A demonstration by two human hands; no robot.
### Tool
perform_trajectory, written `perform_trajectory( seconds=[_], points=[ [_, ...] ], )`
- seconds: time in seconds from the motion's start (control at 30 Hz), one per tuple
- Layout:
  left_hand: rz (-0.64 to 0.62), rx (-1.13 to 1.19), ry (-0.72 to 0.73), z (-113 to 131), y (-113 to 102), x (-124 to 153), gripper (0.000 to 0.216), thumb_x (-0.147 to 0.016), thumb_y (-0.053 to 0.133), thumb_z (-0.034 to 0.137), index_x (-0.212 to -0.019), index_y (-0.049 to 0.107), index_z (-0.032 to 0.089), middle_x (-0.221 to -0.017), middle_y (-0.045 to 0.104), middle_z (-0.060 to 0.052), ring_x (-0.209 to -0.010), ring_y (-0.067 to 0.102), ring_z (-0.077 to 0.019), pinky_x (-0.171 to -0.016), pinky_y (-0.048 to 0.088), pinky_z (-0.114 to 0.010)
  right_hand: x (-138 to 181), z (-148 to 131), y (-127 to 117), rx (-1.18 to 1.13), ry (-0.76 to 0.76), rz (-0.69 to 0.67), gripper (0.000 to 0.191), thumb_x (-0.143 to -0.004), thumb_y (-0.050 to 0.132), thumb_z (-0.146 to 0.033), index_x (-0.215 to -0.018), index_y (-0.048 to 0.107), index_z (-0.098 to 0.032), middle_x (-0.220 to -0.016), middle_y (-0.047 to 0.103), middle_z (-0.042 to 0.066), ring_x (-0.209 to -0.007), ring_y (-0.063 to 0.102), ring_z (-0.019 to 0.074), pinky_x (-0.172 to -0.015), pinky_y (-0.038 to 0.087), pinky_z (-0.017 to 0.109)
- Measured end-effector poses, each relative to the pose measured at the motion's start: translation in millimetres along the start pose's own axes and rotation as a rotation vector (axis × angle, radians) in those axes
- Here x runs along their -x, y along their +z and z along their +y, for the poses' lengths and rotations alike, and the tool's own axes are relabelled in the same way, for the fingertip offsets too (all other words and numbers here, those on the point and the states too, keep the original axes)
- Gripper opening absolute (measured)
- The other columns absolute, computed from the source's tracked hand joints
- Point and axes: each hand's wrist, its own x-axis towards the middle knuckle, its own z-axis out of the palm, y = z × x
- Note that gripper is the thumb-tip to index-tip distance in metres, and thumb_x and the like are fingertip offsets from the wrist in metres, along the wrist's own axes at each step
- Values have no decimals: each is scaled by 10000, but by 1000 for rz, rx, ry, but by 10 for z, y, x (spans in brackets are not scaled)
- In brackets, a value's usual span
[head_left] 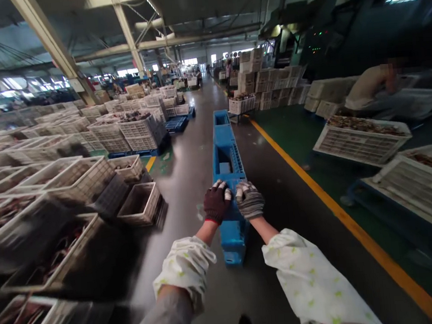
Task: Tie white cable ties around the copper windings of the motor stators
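Observation:
A long, narrow blue plastic crate (pixel 223 156) stretches away from me down the aisle, with open compartments along its top and a low stepped end near me. My left hand (pixel 218 201), in a dark maroon glove with pale fingertips, lies on the left side of its near part, fingers curled over the top. In a grey striped glove, my right hand (pixel 249 199) grips the opposite side, close by the left. Both arms reach forward, in white sleeve covers with green marks. What supports the crate underneath is hidden.
White crates (pixel 77 181) of brownish and reddish pieces line the left, some on blue pallets (pixel 177 124). A yellow floor line (pixel 308 176) runs along the right. Beyond it are loaded white crates (pixel 363 136), a bent-over person (pixel 370 85) and stacked boxes (pixel 269 84).

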Motion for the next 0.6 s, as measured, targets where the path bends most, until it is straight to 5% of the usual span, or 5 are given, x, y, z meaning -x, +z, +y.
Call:
perform_trajectory(
  seconds=[0.17, 0.37, 0.6],
  points=[
    [-19, -25, -14, -554, 688, -1799, 396, -1005, 518, 354, -1345, 677, 230, -1459, 643, -89, -1192, 666, -280, -1023, 522, -438, -1348, 561, 1420, -26, -5, -22, 398, -948, 441, -304, -1055, 796, -161, -1172, 784, 91, -1158, 678, 277, -1120, 489, 445],
    [8, -26, -56, -1253, 1773, -3960, 414, -1012, 499, 389, -1369, 662, 255, -1473, 631, -76, -1192, 662, -270, -1040, 515, -429, -2941, 1407, 3156, -31, -14, 4, 394, -969, 433, -297, -1082, 786, -161, -1212, 768, 102, -1229, 646, 279, -1134, 478, 458],
    [-26, -16, -50, -1919, 2821, -6326, 410, -993, 534, 380, -1355, 671, 246, -1475, 630, -78, -1179, 666, -272, -1029, 516, -429, -4752, 2318, 4893, -24, -55, -19, 395, -961, 433, -299, -1063, 790, -163, -1184, 780, 89, -1183, 671, 269, -1128, 491, 433]
  ],
)
